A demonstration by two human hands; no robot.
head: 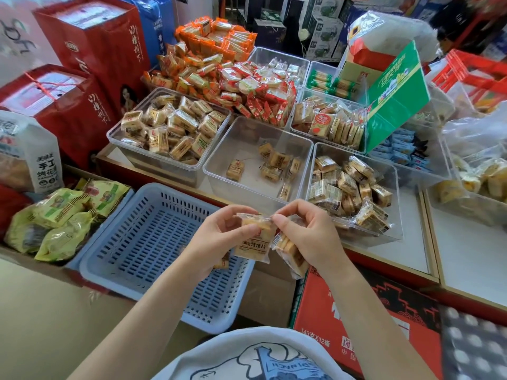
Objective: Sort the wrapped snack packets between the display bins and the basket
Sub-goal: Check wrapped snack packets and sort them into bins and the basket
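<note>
Left hand [219,237] and right hand [304,237] pinch snack packets [253,246] above the blue basket's [131,242] near-right rim; a sparse bin [258,160] lies beyond.

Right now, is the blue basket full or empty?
Nearly empty: the basket shows bare slotted floor; one packet peeks out beneath the left hand.

Two hands are meeting over the blue basket [142,242]. The left hand [219,237] is pinching a snack packet [253,242] at its top edge, and the packet is hanging down below the fingers. The right hand [307,234] is pinching the same top edge and is holding a second packet [290,255] tucked under its fingers. Just past the fingertips a clear bin [255,157] is holding only a few packets. To the right of the right fingers another bin [354,190] is sitting nearly full. One packet is lying in the basket under the left hand.
</note>
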